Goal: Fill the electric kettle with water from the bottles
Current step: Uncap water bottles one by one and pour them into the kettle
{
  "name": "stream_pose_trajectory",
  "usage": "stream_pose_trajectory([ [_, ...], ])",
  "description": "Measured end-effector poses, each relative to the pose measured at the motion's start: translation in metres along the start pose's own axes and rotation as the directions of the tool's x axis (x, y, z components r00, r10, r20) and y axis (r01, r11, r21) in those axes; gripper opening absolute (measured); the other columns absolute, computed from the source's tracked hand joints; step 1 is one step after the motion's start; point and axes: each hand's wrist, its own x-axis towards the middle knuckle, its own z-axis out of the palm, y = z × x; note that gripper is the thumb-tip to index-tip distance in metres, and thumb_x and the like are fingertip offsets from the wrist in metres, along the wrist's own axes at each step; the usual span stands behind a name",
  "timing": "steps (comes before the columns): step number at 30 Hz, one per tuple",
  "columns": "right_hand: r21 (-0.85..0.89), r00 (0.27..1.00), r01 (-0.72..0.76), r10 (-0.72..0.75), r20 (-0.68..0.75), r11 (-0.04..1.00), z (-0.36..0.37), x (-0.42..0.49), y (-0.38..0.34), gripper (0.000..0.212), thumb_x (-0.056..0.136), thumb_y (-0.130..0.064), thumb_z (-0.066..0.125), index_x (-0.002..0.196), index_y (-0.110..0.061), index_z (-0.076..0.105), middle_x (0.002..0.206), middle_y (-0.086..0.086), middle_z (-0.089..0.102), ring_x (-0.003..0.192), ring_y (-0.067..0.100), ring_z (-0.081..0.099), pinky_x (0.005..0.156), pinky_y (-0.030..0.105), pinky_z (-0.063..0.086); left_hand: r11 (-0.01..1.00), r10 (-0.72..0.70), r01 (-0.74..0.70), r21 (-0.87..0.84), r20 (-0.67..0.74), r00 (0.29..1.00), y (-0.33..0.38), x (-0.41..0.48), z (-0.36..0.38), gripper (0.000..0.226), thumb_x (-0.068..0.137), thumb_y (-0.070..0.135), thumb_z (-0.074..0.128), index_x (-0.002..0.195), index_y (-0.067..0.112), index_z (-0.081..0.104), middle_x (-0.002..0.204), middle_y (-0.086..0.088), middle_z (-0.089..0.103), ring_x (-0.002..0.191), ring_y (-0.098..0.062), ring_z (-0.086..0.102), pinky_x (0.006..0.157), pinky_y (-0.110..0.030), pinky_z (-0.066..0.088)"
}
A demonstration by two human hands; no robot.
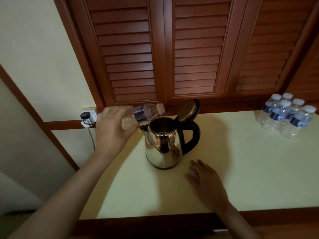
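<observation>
Head view: your left hand [110, 128] is up at the left of the kettle [164, 149], fingers wrapped round a small clear bottle [143, 113] with a blue label. The bottle lies almost on its side, tipped across toward the kettle's open mouth. It's motion-blurred, so you can't tell which end is the neck, or whether water is running.

The kettle stands upright on the cream counter [241, 161], steel body shining, lid [187, 109] swung back and open, black handle [195, 135] pointing right.

Your right hand [205, 178] lies on the counter just in front of and to the right of the kettle's base, fingers loose and spread, gripping nothing.

Far right, well apart from the kettle, a cluster of capped bottles [286, 116] stands at the counter's back corner. On the left wall, a black plug [84, 116] sits in its socket [92, 115].
</observation>
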Motion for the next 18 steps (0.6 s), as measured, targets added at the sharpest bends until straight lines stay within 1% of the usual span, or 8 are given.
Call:
stream_pose_trajectory([
  [3,0.024,1.0,0.016,-0.015,-0.005,1.0,-0.003,-0.001,-0.003,0.061,0.088,-0.067,0.037,0.117,-0.021,0.065,0.14,-0.008,0.056,0.14,0.016,0.039,0.112,0.032,0.033,0.955,-0.215,0.213,-0.207,0.013,0.976,0.003,-0.038,0.005,0.055,0.073,0.038,0.088,0.121,0.023,0.067,0.112,0.007,0.069,0.102,-0.015,0.061,0.086,-0.038,0.051],
  [5,0.049,1.0,0.016,-0.016,-0.008,0.999,-0.004,-0.001,-0.003,0.057,0.088,-0.067,0.043,0.114,-0.021,0.065,0.138,-0.008,0.058,0.14,0.016,0.039,0.111,0.034,0.036,0.9,-0.315,0.313,-0.303,0.044,0.948,0.008,-0.066,0.006,0.056,0.073,0.039,0.088,0.121,0.02,0.067,0.112,0.008,0.069,0.101,-0.008,0.064,0.086,-0.033,0.056],
  [7,0.076,1.0,0.0,0.0,-0.003,0.997,-0.006,-0.001,-0.004,0.054,0.086,-0.063,0.053,0.116,-0.02,0.066,0.134,-0.008,0.061,0.139,0.015,0.039,0.109,0.031,0.035,0.816,-0.411,0.417,-0.401,0.106,0.905,0.019,-0.094,0.009,0.057,0.071,0.041,0.088,0.119,0.018,0.068,0.108,0.012,0.07,0.098,0.0,0.065,0.084,-0.027,0.058],
  [9,0.084,1.0,0.001,0.001,-0.021,0.996,-0.006,-0.001,-0.006,0.049,0.085,-0.055,0.062,0.117,-0.018,0.067,0.129,-0.008,0.064,0.137,0.015,0.042,0.107,0.028,0.035,0.696,-0.494,0.527,-0.487,0.208,0.844,0.034,-0.121,0.015,0.052,0.068,0.04,0.088,0.112,0.021,0.07,0.099,0.016,0.073,0.094,0.001,0.067,0.081,-0.028,0.06],
  [11,0.08,0.998,0.004,0.001,-0.064,0.997,-0.008,-0.002,-0.008,0.045,0.084,-0.052,0.066,0.114,-0.018,0.069,0.121,-0.007,0.067,0.129,0.015,0.049,0.102,0.021,0.034,0.634,-0.511,0.582,-0.509,0.29,0.809,0.046,-0.142,0.023,0.047,0.066,0.037,0.091,0.106,0.023,0.071,0.096,0.018,0.072,0.093,-0.002,0.068,0.079,-0.031,0.061],
  [13,0.063,0.991,0.025,-0.017,-0.129,0.998,-0.01,-0.003,-0.009,0.045,0.084,-0.055,0.064,0.105,-0.017,0.071,0.107,-0.006,0.07,0.11,0.018,0.058,0.093,0.019,0.038,0.622,-0.495,0.596,-0.507,0.336,0.802,0.054,-0.156,0.031,0.042,0.067,0.034,0.092,0.102,0.025,0.071,0.094,0.02,0.07,0.093,-0.004,0.068,0.077,-0.03,0.061],
  [15,0.048,0.984,0.06,-0.05,-0.173,0.997,-0.013,-0.004,-0.011,0.045,0.086,-0.058,0.06,0.099,-0.017,0.071,0.096,-0.006,0.068,0.092,0.018,0.057,0.083,0.022,0.042,0.595,-0.49,0.617,-0.515,0.376,0.786,0.057,-0.163,0.036,0.042,0.068,0.034,0.092,0.102,0.024,0.071,0.092,0.02,0.071,0.093,-0.004,0.069,0.078,-0.029,0.061],
  [18,0.1,0.986,0.083,-0.067,-0.155,0.992,-0.019,-0.006,-0.018,0.041,0.085,-0.057,0.059,0.099,-0.021,0.07,0.094,-0.01,0.064,0.085,0.015,0.052,0.077,0.022,0.042,0.586,-0.469,0.619,-0.523,0.405,0.785,0.057,-0.167,0.04,0.046,0.067,0.033,0.093,0.107,0.021,0.072,0.098,0.014,0.074,0.097,-0.003,0.069,0.084,-0.026,0.06],
])
